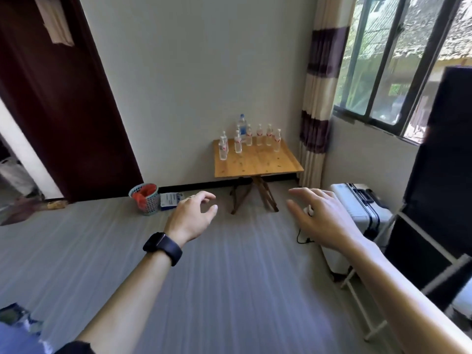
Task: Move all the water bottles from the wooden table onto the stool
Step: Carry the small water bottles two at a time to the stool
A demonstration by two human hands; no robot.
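Standing upright on the wooden table (pixel 258 162) against the white wall (pixel 191 85), water bottles (pixel 259 137) are seen | red labels, writing unreadable | grey striped floor (pixel 217 277) | left hand (pixel 191 215), right hand (pixel 324 215): fingers relaxed, nothing grasped.

Grey floor (pixel 229 277); window (pixel 398 60) rt.

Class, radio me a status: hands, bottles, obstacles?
Left hand, right hand open, empty. Bottles upright on wooden table. Stool not in view; no obstacle on floor ahead.
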